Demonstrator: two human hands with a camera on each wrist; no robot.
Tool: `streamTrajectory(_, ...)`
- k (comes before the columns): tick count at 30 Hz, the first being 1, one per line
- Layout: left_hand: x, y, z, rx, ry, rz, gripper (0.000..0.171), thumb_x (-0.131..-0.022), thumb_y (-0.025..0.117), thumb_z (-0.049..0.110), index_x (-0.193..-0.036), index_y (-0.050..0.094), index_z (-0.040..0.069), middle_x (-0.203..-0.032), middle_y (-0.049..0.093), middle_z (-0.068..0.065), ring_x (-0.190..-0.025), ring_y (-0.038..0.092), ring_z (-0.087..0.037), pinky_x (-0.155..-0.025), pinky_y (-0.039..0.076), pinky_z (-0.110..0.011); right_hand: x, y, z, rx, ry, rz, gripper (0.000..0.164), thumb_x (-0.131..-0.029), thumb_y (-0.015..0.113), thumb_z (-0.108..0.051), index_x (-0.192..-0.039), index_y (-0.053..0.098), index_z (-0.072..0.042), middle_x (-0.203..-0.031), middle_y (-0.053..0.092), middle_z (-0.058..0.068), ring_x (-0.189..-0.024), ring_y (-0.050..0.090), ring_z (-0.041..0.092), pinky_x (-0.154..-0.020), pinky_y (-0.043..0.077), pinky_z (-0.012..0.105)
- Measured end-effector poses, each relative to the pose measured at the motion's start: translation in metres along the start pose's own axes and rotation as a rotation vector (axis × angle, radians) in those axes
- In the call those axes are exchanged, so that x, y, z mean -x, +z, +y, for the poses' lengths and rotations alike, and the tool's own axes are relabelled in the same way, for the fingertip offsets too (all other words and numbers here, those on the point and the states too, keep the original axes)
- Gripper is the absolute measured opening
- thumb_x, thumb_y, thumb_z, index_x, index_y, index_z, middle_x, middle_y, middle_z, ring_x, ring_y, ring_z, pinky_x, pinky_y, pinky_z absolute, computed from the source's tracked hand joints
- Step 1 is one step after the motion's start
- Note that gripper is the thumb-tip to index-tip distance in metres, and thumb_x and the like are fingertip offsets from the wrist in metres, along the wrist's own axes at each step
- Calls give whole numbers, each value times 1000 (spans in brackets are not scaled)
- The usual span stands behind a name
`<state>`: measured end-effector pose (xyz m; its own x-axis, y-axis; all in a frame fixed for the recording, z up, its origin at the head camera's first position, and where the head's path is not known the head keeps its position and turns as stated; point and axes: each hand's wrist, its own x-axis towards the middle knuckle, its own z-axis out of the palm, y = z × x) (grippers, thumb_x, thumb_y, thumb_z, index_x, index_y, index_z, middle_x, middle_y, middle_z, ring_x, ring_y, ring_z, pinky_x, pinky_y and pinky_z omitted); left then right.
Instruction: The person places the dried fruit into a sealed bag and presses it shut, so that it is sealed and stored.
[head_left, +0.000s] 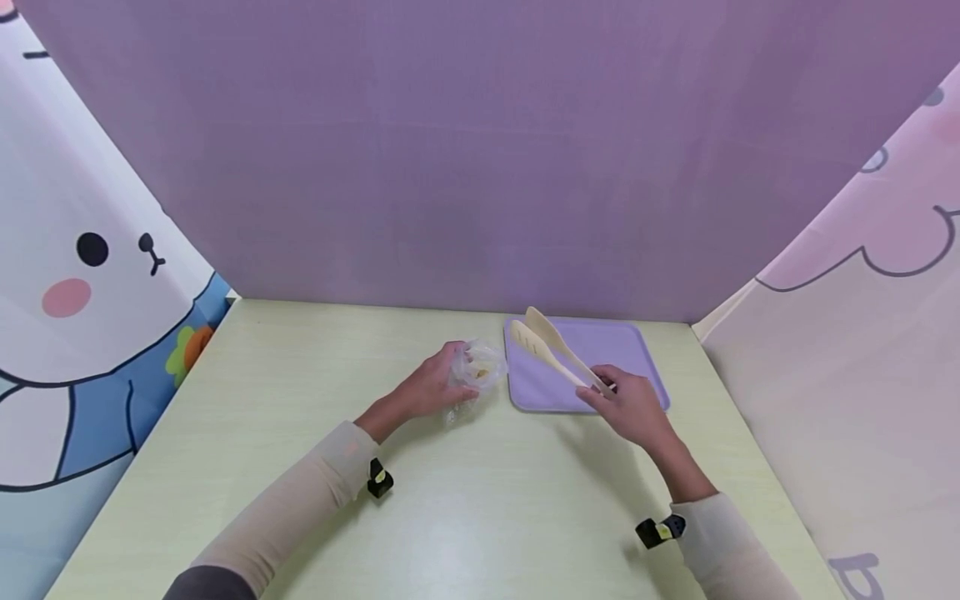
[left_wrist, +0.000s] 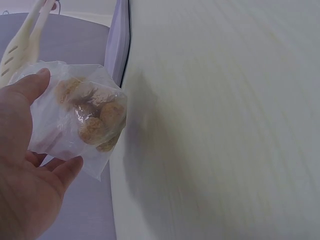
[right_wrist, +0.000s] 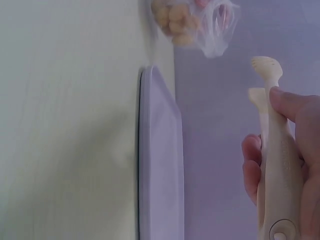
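Observation:
A clear plastic bag (left_wrist: 80, 117) with several brown, rounded food pieces (left_wrist: 100, 117) inside is held by my left hand (head_left: 435, 383), thumb on one side and fingers on the other. In the head view the bag (head_left: 480, 365) hangs above the table, left of the tray. My right hand (head_left: 626, 404) grips cream-coloured tongs (right_wrist: 280, 165) by their arms, above the lilac tray (head_left: 622, 342). The tips of the tongs, one of them slotted, stand apart and point toward the bag's side. Nothing lies between the tips.
The pale wood-look table (head_left: 480, 500) spreads under both arms. A purple cloth wall (head_left: 480, 167) rises along its back edge. Printed cloth panels stand at the left (head_left: 112, 333) and right (head_left: 862, 375). The tray's raised rim (right_wrist: 146, 165) sits low on the table.

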<state>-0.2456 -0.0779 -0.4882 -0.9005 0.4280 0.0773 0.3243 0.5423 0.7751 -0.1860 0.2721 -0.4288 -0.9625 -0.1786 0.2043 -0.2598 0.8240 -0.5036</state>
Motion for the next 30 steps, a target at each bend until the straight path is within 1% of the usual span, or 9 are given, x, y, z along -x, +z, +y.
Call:
streamTrajectory(3,1,-1,0,-2,-3,5,84,-87,81,33,-152,33,10,-129,60,-11,-112,59,-24,-98,52,-46,2,-4,10,1,34,13,42,-91,76,-34,-120,69,-4,-88,72,7,-67,55,15,-60,44,30)
streamTrajectory(6,2,-2,1,0,-8,7,83,-86,81,32,-151,34,11,-126,60,-11,-109,59,-24,-96,52,-46,5,-8,20,5,58,32,42,-91,76,-34,-119,70,-4,-84,71,7,-65,55,16,-59,44,31)
streamTrajectory(11,2,-2,0,-4,-11,7,85,-86,81,32,-153,33,11,-128,59,-11,-111,59,-25,-97,52,-47,8,-13,35,50,80,57,39,-91,76,-35,-116,71,-5,-77,67,4,-66,53,17,-60,42,31)
streamTrajectory(14,1,-2,-1,0,-8,4,85,-87,81,32,-153,32,10,-129,59,-12,-112,59,-24,-98,52,-47,11,-15,44,69,89,66,39,-91,75,-37,-114,71,-6,-78,67,4,-67,53,17,-61,41,31)
streamTrajectory(18,2,-1,-1,7,-3,2,85,-87,81,31,-153,32,10,-129,59,-11,-110,59,-23,-96,52,-46,16,-18,57,75,110,82,41,-92,74,-38,-115,71,-4,-87,73,9,-71,58,19,-63,43,31)
streamTrajectory(21,2,-2,-1,7,-4,4,84,-86,81,31,-152,33,10,-126,60,-10,-108,59,-23,-95,52,-45,20,-21,66,86,138,85,46,-93,72,-40,-118,70,-1,-98,75,15,-78,63,24,-66,45,33)
streamTrajectory(23,3,-2,-1,8,-6,6,84,-86,81,31,-152,33,10,-125,60,-10,-107,59,-24,-94,53,-45,23,-24,72,96,161,84,49,-94,70,-42,-120,69,0,-102,75,17,-82,65,27,-67,46,35)
streamTrajectory(30,3,-1,-1,-1,3,11,84,-86,81,31,-152,33,9,-127,60,-12,-110,59,-24,-96,52,-46,32,-28,93,125,233,112,51,-95,68,-44,-120,69,1,-101,75,20,-80,64,28,-64,44,33)
